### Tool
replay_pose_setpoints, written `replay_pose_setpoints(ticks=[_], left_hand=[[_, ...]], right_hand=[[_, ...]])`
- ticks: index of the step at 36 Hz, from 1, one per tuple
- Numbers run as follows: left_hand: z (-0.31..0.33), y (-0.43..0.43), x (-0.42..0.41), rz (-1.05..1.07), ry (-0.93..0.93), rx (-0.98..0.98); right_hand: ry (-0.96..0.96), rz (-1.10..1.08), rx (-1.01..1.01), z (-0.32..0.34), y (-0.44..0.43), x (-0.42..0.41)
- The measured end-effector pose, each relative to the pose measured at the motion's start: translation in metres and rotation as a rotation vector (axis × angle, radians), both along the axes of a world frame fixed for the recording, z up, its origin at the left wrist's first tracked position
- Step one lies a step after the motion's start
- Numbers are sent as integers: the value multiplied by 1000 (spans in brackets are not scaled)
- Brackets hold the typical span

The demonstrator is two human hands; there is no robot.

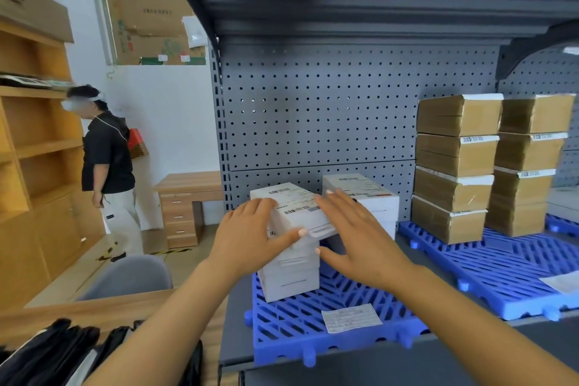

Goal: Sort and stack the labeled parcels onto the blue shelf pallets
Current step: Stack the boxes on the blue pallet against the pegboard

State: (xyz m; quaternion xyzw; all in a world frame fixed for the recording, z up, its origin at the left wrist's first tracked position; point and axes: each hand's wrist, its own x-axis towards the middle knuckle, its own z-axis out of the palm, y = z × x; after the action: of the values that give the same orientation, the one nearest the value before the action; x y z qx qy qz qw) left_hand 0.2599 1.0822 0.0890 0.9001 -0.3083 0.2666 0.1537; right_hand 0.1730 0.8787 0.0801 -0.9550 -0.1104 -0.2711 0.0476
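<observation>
A white labeled parcel (294, 208) lies askew on top of a stack of white boxes (289, 276) on the left blue pallet (313, 338). My left hand (250, 235) holds its left side, thumb along the front edge. My right hand (354, 229) lies flat with straight fingers against the parcel's right side. A second white stack (366, 197) stands just behind, beside the right hand. Two stacks of brown taped parcels (454, 166) (529, 163) stand on the right blue pallet (501, 266).
A grey pegboard shelf (313, 122) backs the pallets, with another shelf overhead. Paper labels (351, 318) lie on both pallets. A person in a black shirt (106, 160) stands at left by wooden shelving (37, 147). A grey chair (131, 273) and black bags (56, 351) sit near the wooden table.
</observation>
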Motion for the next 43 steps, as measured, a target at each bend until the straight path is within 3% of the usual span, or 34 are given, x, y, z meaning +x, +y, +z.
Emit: replay_pose_setpoints(ticks=[12,17,24,29,37,43], left_hand=[[-8,22,10,-53,89,-60],[-30,29,-9,-103,-12,-35],[-60,28,-15,-98,375,-153],[-64,25,-4,-177,509,-238],[-67,18,10,-154,514,-212],[-68,9,15,-106,549,-225]], right_hand=[[120,78,80,-8,5,1],[163,33,188,-8,4,-2],[200,57,320,-16,6,9],[164,105,395,-17,12,16],[198,28,423,-29,13,29],[324,54,583,-42,5,45]])
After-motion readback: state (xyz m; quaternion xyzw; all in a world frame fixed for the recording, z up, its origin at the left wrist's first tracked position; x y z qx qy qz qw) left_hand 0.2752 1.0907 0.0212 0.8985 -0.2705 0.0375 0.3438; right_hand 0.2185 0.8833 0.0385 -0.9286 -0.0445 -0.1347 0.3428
